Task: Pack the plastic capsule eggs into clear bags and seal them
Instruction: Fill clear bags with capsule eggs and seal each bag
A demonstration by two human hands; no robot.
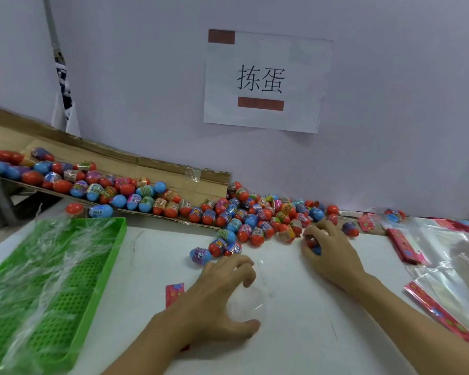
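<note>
A heap of red and blue capsule eggs [255, 215] lies on the white table against the wall. More eggs [98, 182] fill a sloping cardboard chute at the left. My right hand [328, 247] is at the heap's near edge, its fingers curled round a few capsule eggs [313, 243]. My left hand [217, 296] holds the mouth of a clear bag [251, 301] open on the table, thumb and fingers spread around it. The bag's red header card [174, 293] shows left of that hand.
A green perforated plastic tray [65, 280] wrapped in clear film sits at the left. A pile of clear bags with red header cards [439, 266] lies at the right. A paper sign [266, 79] is taped to the wall behind.
</note>
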